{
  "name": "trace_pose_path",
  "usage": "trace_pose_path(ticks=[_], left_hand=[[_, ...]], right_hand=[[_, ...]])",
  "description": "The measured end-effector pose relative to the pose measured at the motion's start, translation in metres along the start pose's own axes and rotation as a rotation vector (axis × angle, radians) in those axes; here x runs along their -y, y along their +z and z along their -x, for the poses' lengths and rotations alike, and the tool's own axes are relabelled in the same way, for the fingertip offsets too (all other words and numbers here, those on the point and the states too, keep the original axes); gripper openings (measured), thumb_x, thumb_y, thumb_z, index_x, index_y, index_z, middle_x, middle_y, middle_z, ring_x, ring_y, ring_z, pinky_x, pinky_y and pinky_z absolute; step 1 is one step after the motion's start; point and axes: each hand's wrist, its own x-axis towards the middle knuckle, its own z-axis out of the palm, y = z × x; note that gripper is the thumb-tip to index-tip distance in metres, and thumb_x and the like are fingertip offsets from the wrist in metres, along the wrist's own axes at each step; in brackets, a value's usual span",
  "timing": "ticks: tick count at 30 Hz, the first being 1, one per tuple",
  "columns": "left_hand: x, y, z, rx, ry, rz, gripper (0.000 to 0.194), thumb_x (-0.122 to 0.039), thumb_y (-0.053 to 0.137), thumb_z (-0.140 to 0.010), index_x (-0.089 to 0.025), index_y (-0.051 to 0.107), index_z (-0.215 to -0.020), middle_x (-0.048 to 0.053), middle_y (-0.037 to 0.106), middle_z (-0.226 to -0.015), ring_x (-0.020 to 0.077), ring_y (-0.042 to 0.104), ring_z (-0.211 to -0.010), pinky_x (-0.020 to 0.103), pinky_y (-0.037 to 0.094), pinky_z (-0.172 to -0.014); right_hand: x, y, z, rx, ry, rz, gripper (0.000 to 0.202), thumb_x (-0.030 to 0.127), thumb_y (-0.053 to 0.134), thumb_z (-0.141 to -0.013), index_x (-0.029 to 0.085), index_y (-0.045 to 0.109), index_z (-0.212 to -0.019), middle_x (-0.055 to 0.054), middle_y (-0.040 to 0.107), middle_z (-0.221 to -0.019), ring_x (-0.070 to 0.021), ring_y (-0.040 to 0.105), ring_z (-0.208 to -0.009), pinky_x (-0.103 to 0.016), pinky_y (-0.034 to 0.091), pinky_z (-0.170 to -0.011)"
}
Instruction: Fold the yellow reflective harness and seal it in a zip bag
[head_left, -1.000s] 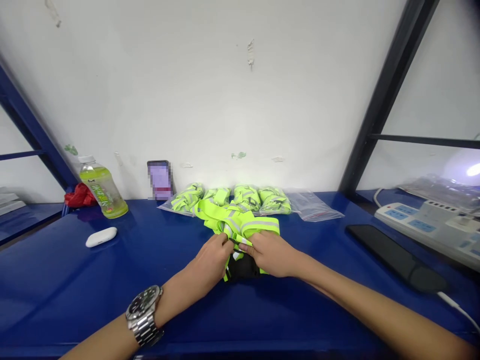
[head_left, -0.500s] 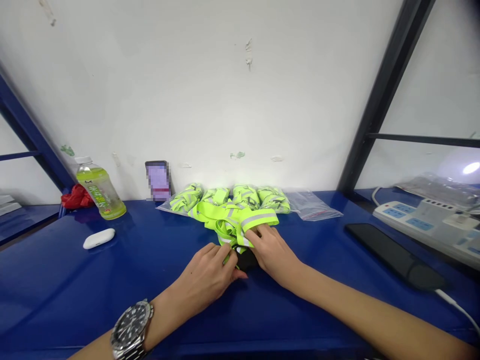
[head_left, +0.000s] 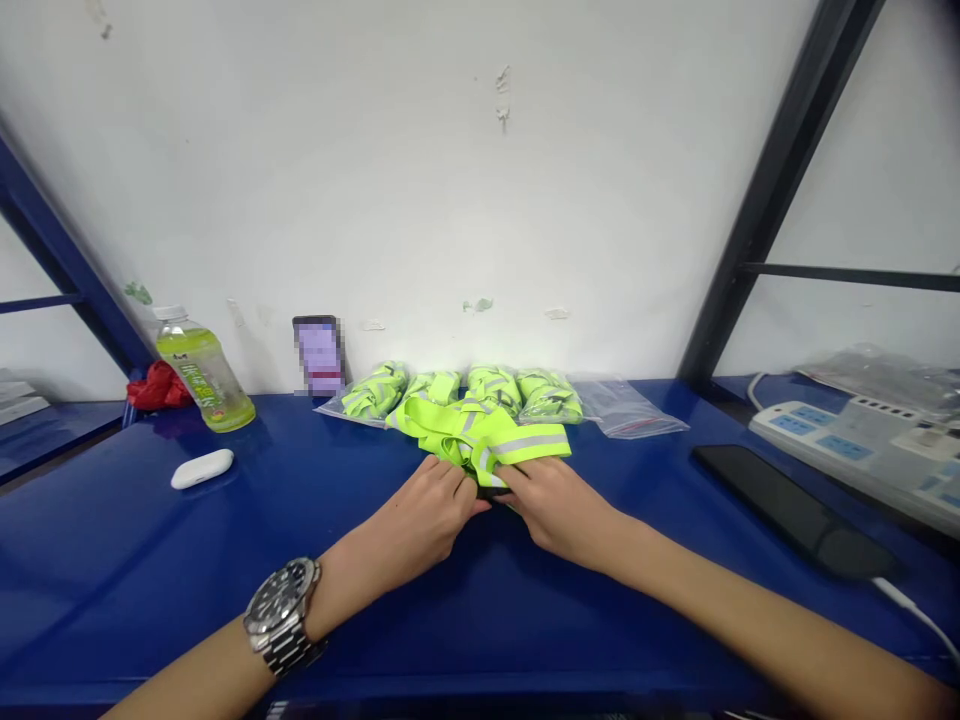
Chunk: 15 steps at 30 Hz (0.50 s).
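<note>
A loose bundle of neon yellow-green straps (head_left: 472,428) with grey reflective stripes lies at the middle of the blue table (head_left: 315,500). My left hand (head_left: 431,505) is closed on the near left side of the bundle. Close to its right, my right hand (head_left: 559,505) grips the near right side, its fingertips partly covered by a strap. A small dark piece shows between the two hands. Behind the bundle, several clear bags of folded yellow-green straps (head_left: 551,395) stand in a row by the wall.
An empty clear zip bag (head_left: 634,408) lies right of the row. Leftward are a phone (head_left: 321,355), a drink bottle (head_left: 206,370), a red cloth (head_left: 157,387) and a white case (head_left: 202,468). A black phone (head_left: 787,510) and power strips (head_left: 855,440) are at the right.
Both hands have drawn closer together at the bundle's near edge. My left hand has moved slightly up, and the strap over my right hand now reaches further right.
</note>
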Motion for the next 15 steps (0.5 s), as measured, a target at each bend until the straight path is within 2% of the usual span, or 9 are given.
trace_pose_path(ticks=[2,4,6,8,10,13,15], left_hand=[[0.006,-0.003,-0.005,0.056,-0.069,0.141,0.031,-0.023,0.031,-0.100,-0.015,0.053,-0.081,0.006,0.057,-0.078,0.0178,0.052,-0.068,0.032,0.039,-0.066],[0.012,-0.005,-0.010,0.118,-0.157,0.278,0.032,-0.023,0.031,-0.100,-0.015,0.055,-0.081,0.004,0.059,-0.076,0.0159,0.052,-0.065,0.029,0.038,-0.063],[0.018,-0.006,-0.015,0.165,-0.233,0.389,0.033,-0.023,0.031,-0.100,-0.015,0.058,-0.084,0.004,0.062,-0.076,0.0155,0.054,-0.066,0.028,0.039,-0.064],[0.025,-0.005,-0.019,0.194,-0.288,0.457,0.035,-0.025,0.030,-0.100,-0.015,0.061,-0.086,0.004,0.065,-0.078,0.0156,0.057,-0.069,0.027,0.040,-0.067],[0.030,-0.005,-0.024,0.237,-0.299,0.467,0.039,-0.026,0.029,-0.100,-0.014,0.063,-0.086,0.005,0.065,-0.078,0.0149,0.057,-0.069,0.026,0.041,-0.066],[0.032,-0.004,-0.028,0.301,-0.284,0.369,0.041,-0.027,0.029,-0.101,-0.015,0.063,-0.082,0.004,0.064,-0.073,0.0146,0.058,-0.066,0.025,0.042,-0.063],[0.029,-0.004,-0.027,0.301,-0.330,0.277,0.039,-0.029,0.031,-0.100,-0.013,0.063,-0.083,0.006,0.062,-0.070,0.0174,0.059,-0.065,0.027,0.042,-0.062]], right_hand=[[-0.002,-0.001,-0.004,-0.008,0.097,-0.115,0.013,0.015,0.049,-0.090,0.014,0.060,-0.085,-0.009,0.064,-0.084,-0.0204,0.058,-0.078,-0.030,0.038,-0.066],[-0.002,-0.005,-0.008,-0.011,0.227,-0.206,0.016,0.021,0.052,-0.089,0.016,0.058,-0.075,-0.005,0.062,-0.074,-0.0176,0.055,-0.069,-0.028,0.032,-0.060],[-0.002,-0.007,-0.011,-0.012,0.379,-0.268,0.015,0.028,0.057,-0.087,0.016,0.057,-0.079,-0.001,0.059,-0.066,-0.0157,0.051,-0.063,-0.027,0.028,-0.057],[-0.002,-0.008,-0.014,-0.011,0.476,-0.316,0.018,0.032,0.061,-0.085,0.016,0.056,-0.091,0.001,0.056,-0.065,-0.0149,0.048,-0.061,-0.026,0.026,-0.056],[-0.003,-0.008,-0.017,0.033,0.509,-0.345,0.020,0.033,0.061,-0.084,0.016,0.054,-0.093,0.001,0.056,-0.066,-0.0147,0.047,-0.062,-0.025,0.026,-0.056],[-0.006,-0.007,-0.025,0.157,0.529,-0.338,0.019,0.035,0.056,-0.086,0.017,0.054,-0.079,-0.002,0.058,-0.072,-0.0153,0.050,-0.066,-0.024,0.026,-0.056],[-0.007,-0.007,-0.032,0.228,0.546,-0.328,0.020,0.036,0.056,-0.085,0.018,0.055,-0.075,-0.004,0.060,-0.075,-0.0163,0.052,-0.068,-0.024,0.027,-0.056]])
